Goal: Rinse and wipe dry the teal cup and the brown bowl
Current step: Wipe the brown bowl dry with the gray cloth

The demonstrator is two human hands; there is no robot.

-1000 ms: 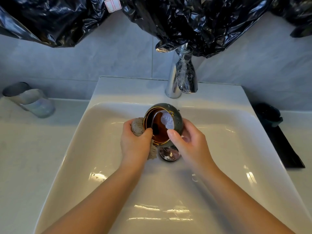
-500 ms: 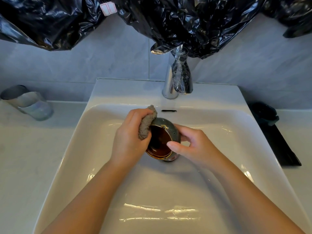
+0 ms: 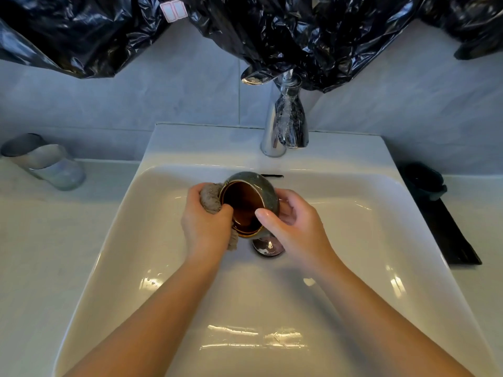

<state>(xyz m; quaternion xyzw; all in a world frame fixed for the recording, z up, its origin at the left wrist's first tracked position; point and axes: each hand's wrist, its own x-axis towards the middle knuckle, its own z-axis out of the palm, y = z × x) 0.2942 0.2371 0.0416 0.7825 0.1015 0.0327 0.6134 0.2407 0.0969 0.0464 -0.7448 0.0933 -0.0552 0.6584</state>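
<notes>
Head view looks straight down on my two hands over the white sink (image 3: 130, 240). Between them I hold the brown bowl (image 3: 246, 205) tipped on its side above the basin, its glossy brown inside turned toward me and its speckled grey-green outside facing the faucet (image 3: 285, 123). My right hand (image 3: 294, 227) grips it from the right — thumb hooked over the near rim, fingers curled round the outer wall behind. My left hand (image 3: 206, 221) is closed on a beige cloth (image 3: 211, 198), bunched in the fist and pressed against the bowl's left rim; a bit of the cloth hangs out below my palm. Just under the bowl, the metal drain stopper (image 3: 268, 247) shows at the bottom of the basin.

On the counter to the left, well apart from the sink, a pale cup (image 3: 46, 161) stands — whether it is the teal one I cannot tell from its washed-out colour. To the right of the sink a dark item (image 3: 424, 180) sits at the far end of a black tray (image 3: 454, 240). Crumpled black plastic sheeting (image 3: 272, 28) hangs along the tiled wall above.
</notes>
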